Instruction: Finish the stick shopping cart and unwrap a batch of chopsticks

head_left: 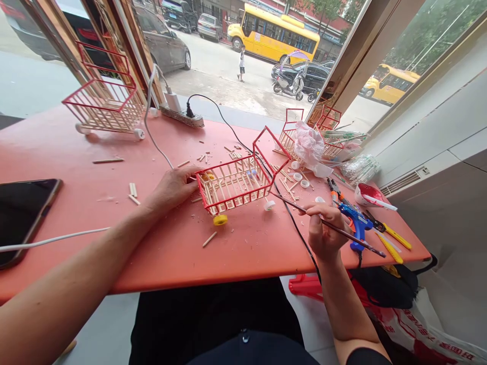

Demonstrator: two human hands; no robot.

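Small cart (238, 180) sits mid-table on its wheels: a lattice of pale wooden sticks w/ red-painted rim & a red handle frame tilted up at the right end. One yellow wheel (219, 219) under the near corner, a white wheel (269, 205) further right. The left hand (173, 188) lies at the cart's left end, fingers closed on the end wall, prob. to keep so light a rolling thing from shifting. The right hand (323, 230) is off to the right, fingers pinched narrow round a thin dark brush (292, 204), held pen-style; its tip reaches the cart's right side, touching or just short, can't tell.

Near that hand, within easy reach: blue glue gun (355, 220), small cup of red paint (367, 194), yellow-handled tools. Loose white caps (299, 176) & stick offcuts (133, 190) are strewn over the smooth coral table (247, 248). A black cord runs past the cart to a power strip (182, 116) at the window. Further out: a second cart (104, 104) at the far left, a crumpled plastic bag (310, 144) by more red frames at the right, a dark phone (23, 213) at the left edge
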